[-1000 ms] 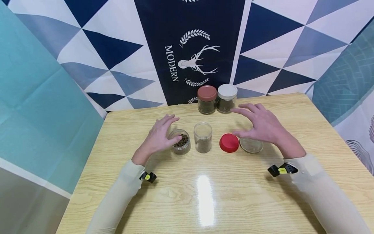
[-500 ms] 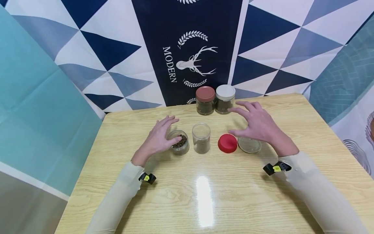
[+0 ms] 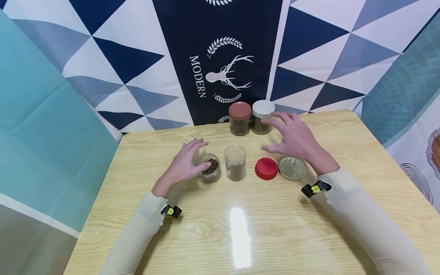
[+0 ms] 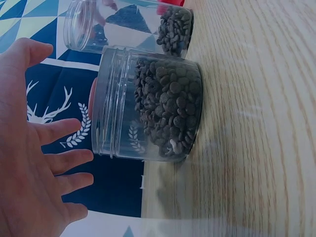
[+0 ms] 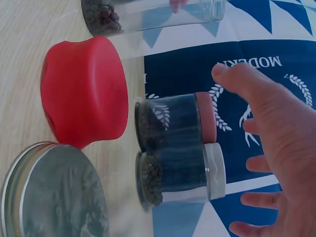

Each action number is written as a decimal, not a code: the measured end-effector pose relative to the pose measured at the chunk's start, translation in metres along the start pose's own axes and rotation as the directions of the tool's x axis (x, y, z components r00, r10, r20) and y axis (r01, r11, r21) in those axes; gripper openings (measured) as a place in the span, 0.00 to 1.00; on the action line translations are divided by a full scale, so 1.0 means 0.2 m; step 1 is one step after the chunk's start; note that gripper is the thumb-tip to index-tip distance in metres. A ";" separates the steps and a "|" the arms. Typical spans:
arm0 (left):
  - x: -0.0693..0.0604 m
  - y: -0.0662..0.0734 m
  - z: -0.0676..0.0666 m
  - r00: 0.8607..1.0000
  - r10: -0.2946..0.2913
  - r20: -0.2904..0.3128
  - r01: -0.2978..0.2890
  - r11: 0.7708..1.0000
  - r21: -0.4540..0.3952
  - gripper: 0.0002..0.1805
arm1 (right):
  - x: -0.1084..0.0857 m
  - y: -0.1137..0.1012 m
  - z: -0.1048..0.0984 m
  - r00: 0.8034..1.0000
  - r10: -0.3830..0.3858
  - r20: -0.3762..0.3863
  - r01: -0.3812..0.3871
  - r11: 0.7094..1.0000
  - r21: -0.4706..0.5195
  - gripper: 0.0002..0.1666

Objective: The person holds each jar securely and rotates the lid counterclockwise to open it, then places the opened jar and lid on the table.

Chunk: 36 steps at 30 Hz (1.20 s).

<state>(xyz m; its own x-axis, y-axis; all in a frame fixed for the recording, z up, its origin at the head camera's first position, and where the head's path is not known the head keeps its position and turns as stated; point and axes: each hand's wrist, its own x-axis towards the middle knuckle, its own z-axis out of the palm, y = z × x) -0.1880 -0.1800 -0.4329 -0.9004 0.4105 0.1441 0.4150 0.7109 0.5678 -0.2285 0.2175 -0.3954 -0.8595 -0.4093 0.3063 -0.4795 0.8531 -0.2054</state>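
Observation:
My left hand (image 3: pixel 182 163) hovers at the uncovered clear jar (image 3: pixel 211 176), fingers spread and thumb over its rim. In the left wrist view that jar (image 4: pixel 163 106) holds small dark brown pellets, and a gap shows between hand and jar. A taller clear jar (image 3: pixel 235 162) without a lid stands to its right, with some of the same pellets at the bottom. Above the table, my right hand (image 3: pixel 293 136) is spread with nothing in it, behind a red lid (image 3: pixel 266 169) and a round metal-rimmed lid (image 3: pixel 291 168).
Two closed jars stand at the table's back edge, one with a brownish-red lid (image 3: pixel 240 110), one with a white lid (image 3: pixel 263 109). A patterned cloth (image 3: pixel 137 57) hangs right behind the wooden table (image 3: pixel 192 236).
My right hand has moved left and slightly back, uncovering the metal-rimmed lid. The left hand stays over the pellet jar. The head view has shifted slightly.

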 end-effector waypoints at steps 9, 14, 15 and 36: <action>0.01 0.01 0.00 1.000 0.016 -0.007 -0.016 1.000 0.004 0.41 | 0.09 0.01 0.00 0.999 0.002 -0.042 -0.003 1.000 -0.026 0.50; 0.01 0.01 0.00 1.000 0.027 -0.003 -0.027 1.000 -0.002 0.42 | 0.13 0.03 0.01 0.998 0.022 -0.053 -0.022 1.000 -0.007 0.50; 0.01 0.01 0.00 1.000 0.028 -0.003 -0.028 1.000 -0.004 0.42 | 0.14 0.03 0.01 0.998 0.030 -0.051 -0.030 1.000 -0.003 0.51; 0.00 -0.01 0.01 0.999 0.032 -0.005 -0.032 0.999 0.002 0.40 | 0.37 0.06 0.04 0.988 0.148 0.031 -0.150 0.987 0.061 0.54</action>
<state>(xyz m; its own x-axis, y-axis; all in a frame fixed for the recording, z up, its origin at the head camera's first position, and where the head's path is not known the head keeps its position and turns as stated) -0.1885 -0.1806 -0.4357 -0.8873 0.4301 0.1663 0.4438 0.6985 0.5614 -0.2996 0.1955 -0.3837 -0.9261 -0.2884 0.2430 -0.3553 0.8833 -0.3058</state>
